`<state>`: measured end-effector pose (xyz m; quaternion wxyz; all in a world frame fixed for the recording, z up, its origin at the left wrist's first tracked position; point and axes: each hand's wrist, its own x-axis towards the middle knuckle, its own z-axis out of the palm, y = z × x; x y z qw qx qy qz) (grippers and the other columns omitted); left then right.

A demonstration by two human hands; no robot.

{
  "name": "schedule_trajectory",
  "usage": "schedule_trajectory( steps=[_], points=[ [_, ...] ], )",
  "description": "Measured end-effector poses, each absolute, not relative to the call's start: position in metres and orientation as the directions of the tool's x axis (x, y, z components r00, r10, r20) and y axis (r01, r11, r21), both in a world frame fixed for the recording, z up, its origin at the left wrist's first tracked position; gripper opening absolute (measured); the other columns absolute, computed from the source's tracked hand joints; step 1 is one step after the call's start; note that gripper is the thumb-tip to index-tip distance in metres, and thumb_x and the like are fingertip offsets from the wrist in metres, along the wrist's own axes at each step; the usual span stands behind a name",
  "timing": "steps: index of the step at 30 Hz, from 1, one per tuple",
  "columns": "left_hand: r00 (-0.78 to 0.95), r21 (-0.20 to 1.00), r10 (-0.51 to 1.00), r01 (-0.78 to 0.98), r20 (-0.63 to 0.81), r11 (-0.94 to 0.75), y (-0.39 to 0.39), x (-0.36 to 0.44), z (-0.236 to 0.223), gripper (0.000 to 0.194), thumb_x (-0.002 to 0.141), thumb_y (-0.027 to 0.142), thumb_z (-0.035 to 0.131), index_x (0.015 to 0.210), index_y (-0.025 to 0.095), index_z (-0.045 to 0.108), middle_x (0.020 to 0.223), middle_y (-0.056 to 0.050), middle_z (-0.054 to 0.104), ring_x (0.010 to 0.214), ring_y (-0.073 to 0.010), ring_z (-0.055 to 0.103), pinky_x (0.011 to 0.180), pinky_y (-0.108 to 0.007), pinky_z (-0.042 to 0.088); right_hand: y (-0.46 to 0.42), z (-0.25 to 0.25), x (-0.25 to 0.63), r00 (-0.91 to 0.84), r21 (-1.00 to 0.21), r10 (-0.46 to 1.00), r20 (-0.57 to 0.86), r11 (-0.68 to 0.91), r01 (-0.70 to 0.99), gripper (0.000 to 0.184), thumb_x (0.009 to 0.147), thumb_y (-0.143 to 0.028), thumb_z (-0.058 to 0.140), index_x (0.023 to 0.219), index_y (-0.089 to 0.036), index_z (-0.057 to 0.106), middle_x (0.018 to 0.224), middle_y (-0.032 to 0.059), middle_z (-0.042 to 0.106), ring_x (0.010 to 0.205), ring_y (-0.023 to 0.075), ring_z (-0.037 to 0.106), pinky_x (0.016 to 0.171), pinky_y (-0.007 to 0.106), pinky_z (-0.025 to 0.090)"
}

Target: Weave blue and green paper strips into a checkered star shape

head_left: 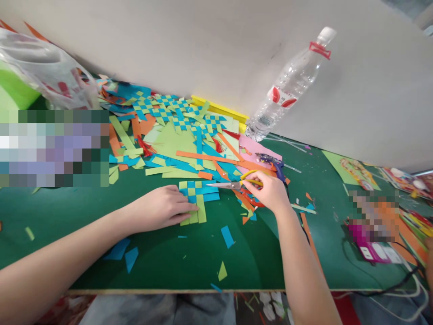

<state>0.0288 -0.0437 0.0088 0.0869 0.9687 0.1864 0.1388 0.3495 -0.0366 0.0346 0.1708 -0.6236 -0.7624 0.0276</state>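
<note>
A small woven paper piece (191, 191) of blue and light green strips lies on the green table. Flat on its left part rests my left hand (171, 205), fingers stretched over the strips. Loose strip ends stick out toward the right and toward me. My right hand (269, 192) grips yellow-handled scissors (233, 185), fingers wrapped at the handles. Their blades point left and reach the blue strip ends at the piece's upper right. The blades look closed or nearly so.
Behind the hands lie finished-looking woven pieces (165, 108), orange strips (209, 156) and red tassels (145, 146). A plastic bottle (287, 90) leans by the wall. Purple-handled scissors (279, 169) lie right of centre. A magenta device (368, 243) with cables sits at right, a plastic bag (50, 67) at left.
</note>
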Motion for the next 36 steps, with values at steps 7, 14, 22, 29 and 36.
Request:
schedule_trajectory(
  steps=[7,14,22,29,36],
  points=[
    [0.897,0.23,0.382,0.332,0.222,-0.915,-0.0434,0.0286,0.0087,0.027,0.094,0.023,0.042,0.115,0.022,0.06,0.084,-0.002,0.07,0.071,-0.0141,0.063,0.074,-0.031,0.042,-0.036,0.0295,0.3455,-0.241,-0.231,0.947,0.212,0.288,0.929,0.031,0.082,-0.052,0.052,0.085,-0.022,0.06,0.08,0.0011,0.071,0.068,0.0165,0.065,0.06,0.028,0.045],
    [0.89,0.236,0.386,0.332,0.242,-0.913,-0.0439,0.0295,0.0097,0.027,0.093,0.023,0.043,0.114,0.022,0.061,0.084,-0.002,0.07,0.071,-0.0142,0.063,0.073,-0.03,0.041,-0.0344,0.0273,0.3509,-0.247,-0.228,0.951,0.187,0.286,0.931,0.03,0.081,-0.052,0.053,0.089,-0.024,0.062,0.076,0.0002,0.07,0.069,0.017,0.066,0.058,0.026,0.045],
    [0.892,0.218,0.388,0.341,0.23,-0.914,-0.0439,0.0285,0.0078,0.027,0.094,0.024,0.042,0.114,0.022,0.06,0.084,-0.003,0.07,0.07,-0.0149,0.062,0.072,-0.03,0.041,-0.0341,0.0289,0.3527,-0.229,-0.211,0.942,0.244,0.282,0.936,0.028,0.081,-0.049,0.055,0.086,-0.023,0.062,0.082,0.0007,0.072,0.073,0.0179,0.067,0.063,0.028,0.047],
    [0.905,0.171,0.374,0.343,0.203,-0.924,-0.0432,0.0285,0.0058,0.028,0.095,0.026,0.041,0.116,0.022,0.059,0.085,-0.002,0.07,0.071,-0.0155,0.061,0.072,-0.032,0.041,-0.0335,0.0263,0.3519,-0.255,-0.198,0.94,0.226,0.301,0.933,0.027,0.08,-0.049,0.056,0.084,-0.022,0.061,0.079,0.0001,0.071,0.068,0.0167,0.067,0.061,0.028,0.047],
    [0.903,0.181,0.373,0.339,0.213,-0.923,-0.0431,0.0271,0.0059,0.028,0.094,0.025,0.042,0.116,0.022,0.06,0.084,-0.003,0.07,0.07,-0.0156,0.062,0.072,-0.031,0.042,-0.0345,0.03,0.3529,-0.233,-0.199,0.927,0.295,0.298,0.934,0.025,0.081,-0.047,0.057,0.083,-0.022,0.061,0.081,-0.0011,0.072,0.069,0.0151,0.067,0.06,0.026,0.047]
  ],
)
